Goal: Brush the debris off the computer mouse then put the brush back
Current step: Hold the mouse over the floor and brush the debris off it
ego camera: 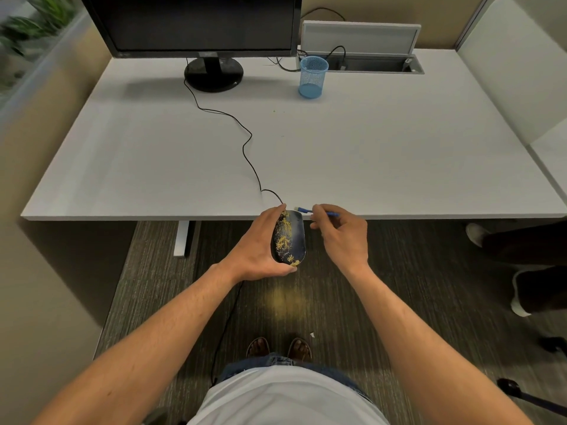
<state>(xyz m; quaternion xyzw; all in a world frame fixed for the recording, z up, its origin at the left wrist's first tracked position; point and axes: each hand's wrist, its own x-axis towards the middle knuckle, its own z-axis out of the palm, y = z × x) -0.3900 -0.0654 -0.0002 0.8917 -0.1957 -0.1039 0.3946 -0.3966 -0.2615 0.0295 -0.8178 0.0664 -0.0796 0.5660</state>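
Head view: black wired mouse (290, 240), speckled with yellow debris (283, 240), is gripped by curled left hand (260, 246) just off the white desk (306, 148) edge. Small blue brush (319, 212) is pinched by right hand (340, 234) beside it. Blue mesh cup (312, 76) sits far back.

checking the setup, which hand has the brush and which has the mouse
The right hand pinches the small blue brush; the left hand holds the debris-speckled mouse off the desk edge.

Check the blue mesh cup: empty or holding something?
Empty: the blue mesh cup stands upright on the desk; nothing shows through its mesh.
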